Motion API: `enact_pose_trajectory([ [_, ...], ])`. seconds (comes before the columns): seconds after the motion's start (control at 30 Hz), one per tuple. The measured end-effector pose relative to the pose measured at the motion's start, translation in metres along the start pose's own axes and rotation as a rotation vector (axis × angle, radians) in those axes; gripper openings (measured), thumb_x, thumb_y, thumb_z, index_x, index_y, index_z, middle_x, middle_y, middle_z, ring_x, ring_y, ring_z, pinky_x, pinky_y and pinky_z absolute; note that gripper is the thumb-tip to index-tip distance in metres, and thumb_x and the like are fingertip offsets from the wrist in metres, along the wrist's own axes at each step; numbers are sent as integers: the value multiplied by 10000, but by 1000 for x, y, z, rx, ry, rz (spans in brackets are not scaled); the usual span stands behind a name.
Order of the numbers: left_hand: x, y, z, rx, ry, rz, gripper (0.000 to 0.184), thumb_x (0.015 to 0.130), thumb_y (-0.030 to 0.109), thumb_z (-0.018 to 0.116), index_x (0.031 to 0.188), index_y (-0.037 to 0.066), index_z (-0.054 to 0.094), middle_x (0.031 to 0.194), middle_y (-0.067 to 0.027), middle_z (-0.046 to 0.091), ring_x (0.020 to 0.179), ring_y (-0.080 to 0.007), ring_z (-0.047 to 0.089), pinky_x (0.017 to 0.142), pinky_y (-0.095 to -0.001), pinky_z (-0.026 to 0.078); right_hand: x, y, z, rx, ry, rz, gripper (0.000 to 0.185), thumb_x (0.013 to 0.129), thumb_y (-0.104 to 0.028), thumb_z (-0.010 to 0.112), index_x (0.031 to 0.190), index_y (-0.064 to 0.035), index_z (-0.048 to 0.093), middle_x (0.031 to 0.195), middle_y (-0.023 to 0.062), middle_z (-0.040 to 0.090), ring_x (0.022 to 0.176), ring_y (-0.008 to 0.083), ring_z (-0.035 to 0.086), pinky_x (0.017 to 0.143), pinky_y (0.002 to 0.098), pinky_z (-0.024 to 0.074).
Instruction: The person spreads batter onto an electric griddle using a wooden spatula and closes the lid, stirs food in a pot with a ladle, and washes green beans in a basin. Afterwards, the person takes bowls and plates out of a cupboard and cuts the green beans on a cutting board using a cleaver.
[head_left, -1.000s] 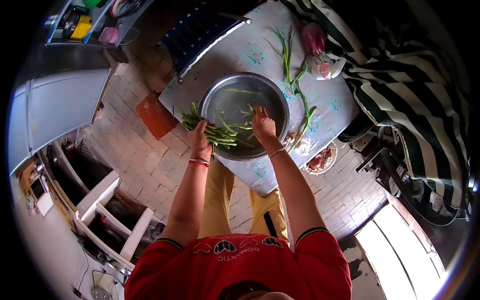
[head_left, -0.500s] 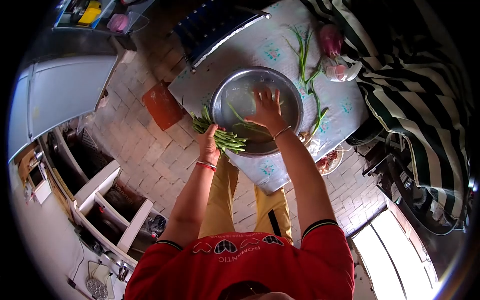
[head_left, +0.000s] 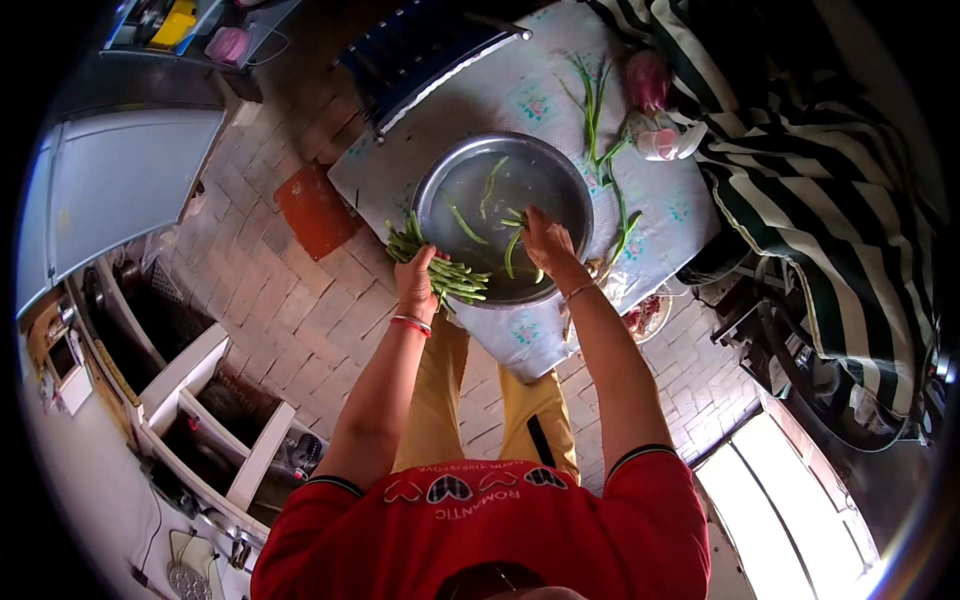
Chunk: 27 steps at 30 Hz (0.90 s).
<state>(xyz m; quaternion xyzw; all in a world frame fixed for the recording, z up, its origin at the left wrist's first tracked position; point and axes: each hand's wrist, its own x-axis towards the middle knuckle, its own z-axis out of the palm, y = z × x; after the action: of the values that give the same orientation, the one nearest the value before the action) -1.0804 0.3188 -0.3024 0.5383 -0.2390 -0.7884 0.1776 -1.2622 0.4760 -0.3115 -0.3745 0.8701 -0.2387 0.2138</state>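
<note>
I see the left arm and right arm stretched out in front. The left hand curls in a grip, thumb on top. The right hand is a bit farther off, fingers bent and close together.

One head view looks forward and down onto the nearby basin.

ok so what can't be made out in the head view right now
Head view, all:
Beans at the right hand: its back hides how many.
Bean bundle: left hand partly covers it.
Dish: table hides part; contents too small.
Under striped cloth: cloth hides it.
</note>
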Motion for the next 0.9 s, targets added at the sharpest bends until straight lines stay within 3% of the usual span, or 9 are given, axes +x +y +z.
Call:
enact_pose_trajectory([
  [0.27, -1, 4, -2, 31, 6, -3, 101, 770, 73, 656, 817, 45, 570, 721, -53, 581, 654, -197, 601, 639, -333, 522, 64, 13, 39, 13, 148, 182, 280, 826, -163, 539, 1093, -127, 460, 1051, 137, 552, 818, 395, 604, 663, 496, 495],
  [0.43, -7, 11, 5, 48, 35, -11, 83, 761, 29, 635, 823, -6, 592, 715, -71, 601, 623, -191, 603, 602, -319, 499, 81, 14, 64, -305, 313, -63, 376, 803, -181, 598, 1143, -110, 456, 1164, 137, 491, 828, 356, 627, 671, 463, 517],
  [0.5, -3, 8, 3, 10, 29, -35, 80, 760, 31, 638, 816, -7, 595, 718, -73, 605, 626, -189, 604, 606, -317, 499, 83, 9, 59, -327, 179, -107, 391, 795, -186, 614, 1147, -99, 466, 1163, 142, 500, 843, 344, 632, 680, 451, 522],
  [0.57, 1, 6, 0, 2, 15, -46, 85, 761, 50, 648, 809, 5, 593, 726, -69, 602, 634, -191, 603, 620, -322, 504, 87, 15, 64, -374, -103, -82, 384, 792, -190, 622, 1136, -89, 485, 1112, 149, 542, 862, 336, 634, 692, 438, 525],
  [0.67, 1, 5, 1, 24, -1, -31, 101, 763, 85, 664, 798, 28, 588, 735, -61, 591, 646, -196, 599, 642, -333, 514, 88, 6, 60, -472, -387, -28, 332, 802, -203, 611, 1094, -76, 516, 983, 167, 598, 889, 357, 621, 730, 447, 510],
  [0.77, -3, 10, 6, 45, 11, -19, 99, 761, 82, 663, 793, 20, 592, 723, -63, 594, 643, -195, 602, 632, -334, 514, 70, -21, 29, -180, -239, 35, 264, 826, -217, 579, 1028, -57, 525, 849, 181, 608, 883, 388, 606, 757, 465, 487],
  [0.9, -4, 13, 7, 61, 23, -53, 104, 758, 81, 667, 792, 16, 594, 704, -65, 594, 643, -197, 608, 620, -336, 518, 53, -49, 14, 130, -114, 57, 257, 855, -255, 528, 1001, -47, 496, 961, 198, 582, 922, 401, 582, 788, 488, 459],
])
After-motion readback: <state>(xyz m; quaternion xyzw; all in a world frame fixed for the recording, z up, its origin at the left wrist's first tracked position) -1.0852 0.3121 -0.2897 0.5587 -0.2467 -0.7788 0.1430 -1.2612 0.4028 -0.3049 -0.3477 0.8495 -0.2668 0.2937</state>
